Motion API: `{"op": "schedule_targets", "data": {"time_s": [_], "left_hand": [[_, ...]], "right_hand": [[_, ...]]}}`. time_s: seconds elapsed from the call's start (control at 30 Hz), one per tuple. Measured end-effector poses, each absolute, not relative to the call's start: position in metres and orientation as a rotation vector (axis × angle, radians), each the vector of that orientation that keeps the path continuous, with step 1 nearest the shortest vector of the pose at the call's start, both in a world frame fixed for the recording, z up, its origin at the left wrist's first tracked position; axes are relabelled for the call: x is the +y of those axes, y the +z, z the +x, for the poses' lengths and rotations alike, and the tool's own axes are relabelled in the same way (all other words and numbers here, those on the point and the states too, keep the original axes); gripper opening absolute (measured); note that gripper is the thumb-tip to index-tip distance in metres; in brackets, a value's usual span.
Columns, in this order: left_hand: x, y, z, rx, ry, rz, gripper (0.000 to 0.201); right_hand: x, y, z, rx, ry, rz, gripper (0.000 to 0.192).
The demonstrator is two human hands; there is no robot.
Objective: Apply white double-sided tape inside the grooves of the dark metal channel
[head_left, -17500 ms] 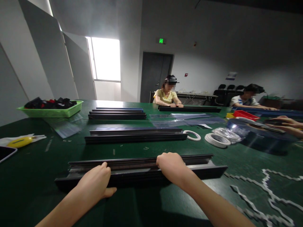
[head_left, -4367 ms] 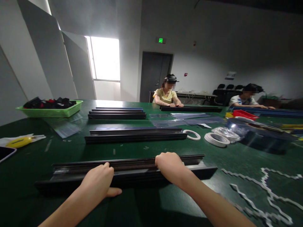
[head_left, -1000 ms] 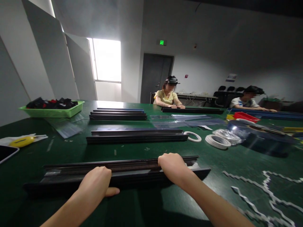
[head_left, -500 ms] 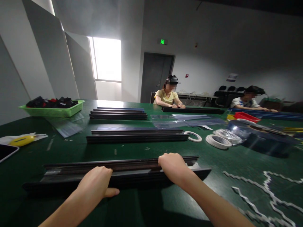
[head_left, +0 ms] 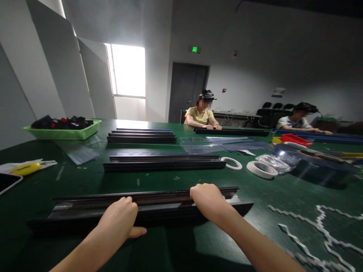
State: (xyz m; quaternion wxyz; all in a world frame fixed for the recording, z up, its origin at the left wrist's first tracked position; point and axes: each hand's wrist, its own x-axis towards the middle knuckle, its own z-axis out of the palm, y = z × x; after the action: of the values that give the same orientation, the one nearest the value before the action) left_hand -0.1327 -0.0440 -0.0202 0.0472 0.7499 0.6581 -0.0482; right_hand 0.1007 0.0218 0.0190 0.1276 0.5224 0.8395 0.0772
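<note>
**Reader:** At the far left of the green bench (head_left: 42,189), what is there?

**Describer:** A green basket (head_left: 64,134) of dark and red parts stands well back. Nearer the edge lie a yellow tool (head_left: 25,168) and the corner of a dark flat device (head_left: 8,183).

**Reader:** And in front of the person?

**Describer:** A long black profile rail (head_left: 159,207) lies flat on the bench, its long axis running left to right, straight across the person's body. The left hand (head_left: 120,219) rests on it a little left of its middle, fingers curled over the near top edge, thumb stretched out flat along the bench below. The right hand (head_left: 208,202) is closed over the rail's top further right, near its right end, knuckles up. Both hands touch the rail. The left end reaches well beyond the left hand, so that hand is the nearer one to it.

**Reader:** What lies past it?

**Describer:** Two more sets of black rails (head_left: 164,162) lie parallel behind, well apart. To the right are rolls of white tape (head_left: 261,169), a clear film roll (head_left: 309,162), and a white zigzag strip (head_left: 317,230). Two other people sit at the far side.
</note>
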Motion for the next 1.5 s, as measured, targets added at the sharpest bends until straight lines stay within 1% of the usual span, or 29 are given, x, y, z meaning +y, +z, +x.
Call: {"op": "schedule_targets", "data": {"time_s": [0.13,0.33,0.53,0.8,1.07,1.27,1.5], "left_hand": [[-0.0422,-0.0185,-0.1285,1.979,-0.186,2.341,0.052],[-0.0421,-0.0189,-0.1288,1.965,-0.159,2.325,0.051],[-0.0445,-0.0186,-0.1282,1.963,-0.128,2.291,0.055],[-0.0435,-0.0193,-0.1260,1.967,-0.115,2.316,0.049],[-0.0436,-0.0224,-0.1278,1.983,-0.105,2.289,0.052],[-0.0431,-0.0213,-0.1282,1.960,-0.107,2.291,0.059],[-0.0422,-0.0212,-0.1285,1.961,-0.113,2.295,0.057]], "right_hand": [[0.0204,0.0211,0.1004,2.437,0.227,1.507,0.025],[0.0205,0.0208,0.1010,2.439,0.221,1.509,0.026],[0.0222,0.0189,0.1015,2.435,0.217,1.509,0.025],[0.0202,0.0213,0.1008,2.438,0.214,1.504,0.024],[0.0210,0.0200,0.1010,2.447,0.223,1.506,0.023],[0.0222,0.0186,0.1023,2.448,0.211,1.503,0.023],[0.0209,0.0202,0.1018,2.439,0.212,1.497,0.025]]}}
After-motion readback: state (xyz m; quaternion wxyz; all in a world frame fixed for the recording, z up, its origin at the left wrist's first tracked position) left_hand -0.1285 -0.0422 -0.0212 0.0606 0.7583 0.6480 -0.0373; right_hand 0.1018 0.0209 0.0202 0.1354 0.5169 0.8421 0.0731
